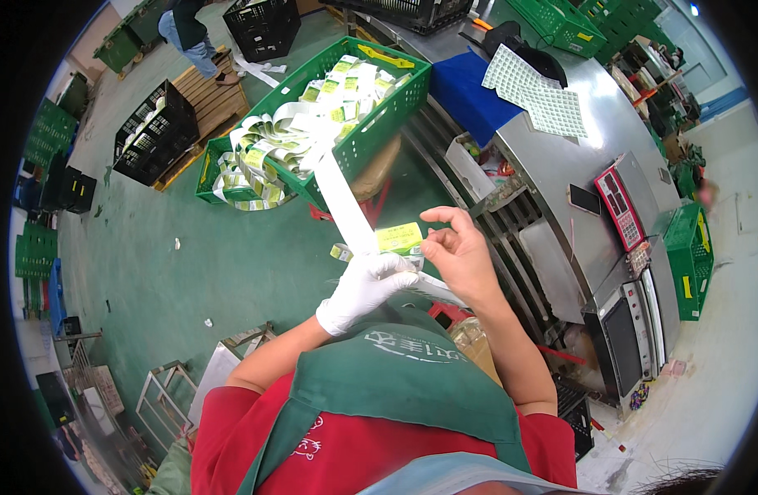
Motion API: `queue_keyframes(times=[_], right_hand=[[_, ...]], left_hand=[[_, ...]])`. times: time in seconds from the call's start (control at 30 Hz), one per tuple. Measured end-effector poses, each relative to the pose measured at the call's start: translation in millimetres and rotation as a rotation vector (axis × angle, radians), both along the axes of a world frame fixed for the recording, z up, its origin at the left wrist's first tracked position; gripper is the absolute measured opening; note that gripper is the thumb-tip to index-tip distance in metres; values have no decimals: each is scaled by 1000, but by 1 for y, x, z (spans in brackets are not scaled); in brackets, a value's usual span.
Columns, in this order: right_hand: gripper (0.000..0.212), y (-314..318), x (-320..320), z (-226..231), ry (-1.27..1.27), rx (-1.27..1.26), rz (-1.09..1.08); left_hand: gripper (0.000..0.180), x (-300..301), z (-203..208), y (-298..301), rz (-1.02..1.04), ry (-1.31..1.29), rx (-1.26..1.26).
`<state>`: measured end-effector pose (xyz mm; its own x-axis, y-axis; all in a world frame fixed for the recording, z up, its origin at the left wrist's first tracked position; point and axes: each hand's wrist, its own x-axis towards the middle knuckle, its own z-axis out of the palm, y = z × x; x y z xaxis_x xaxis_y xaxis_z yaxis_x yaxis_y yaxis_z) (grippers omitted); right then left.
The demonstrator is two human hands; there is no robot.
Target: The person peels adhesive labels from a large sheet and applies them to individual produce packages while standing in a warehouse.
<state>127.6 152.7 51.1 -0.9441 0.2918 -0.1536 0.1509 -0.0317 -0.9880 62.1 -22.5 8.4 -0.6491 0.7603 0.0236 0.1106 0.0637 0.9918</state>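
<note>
Label strip [343,202] runs from the green crate [387,120] into the gloved left hand [361,285], whose grip holds it; the right hand [463,257] has a narrow grip beside it, contact unclear. Much strip, seemingly unhandled, lies piled in the crate.

Yellow-green label [400,237], white strip [343,201], green apron [412,398], red shirt [367,454]

We observe a green floor [247,272], a stainless-steel workbench [616,107] along the right side, a slatted wooden pallet [210,106] at upper left, and a lamp [694,10] glowing at upper right.
</note>
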Motion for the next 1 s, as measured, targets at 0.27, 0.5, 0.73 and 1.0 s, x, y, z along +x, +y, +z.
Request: queue_keyframes(times=[0.27, 0.5, 0.73, 1.0], right_hand=[[25, -4, -8, -1, 221, 741, -139], [9, -12, 7, 22, 160, 585, 200], [16, -10, 7, 24, 72, 541, 226], [19, -5, 8, 35, -76, 397, 310]], left_hand=[[13, 1, 0, -6, 71, -83, 34], [13, -4, 13, -12, 161, 116, -53], [16, -8, 5, -10, 96, -56, 9], [21, -7, 4, -9, 117, 35, 44]])
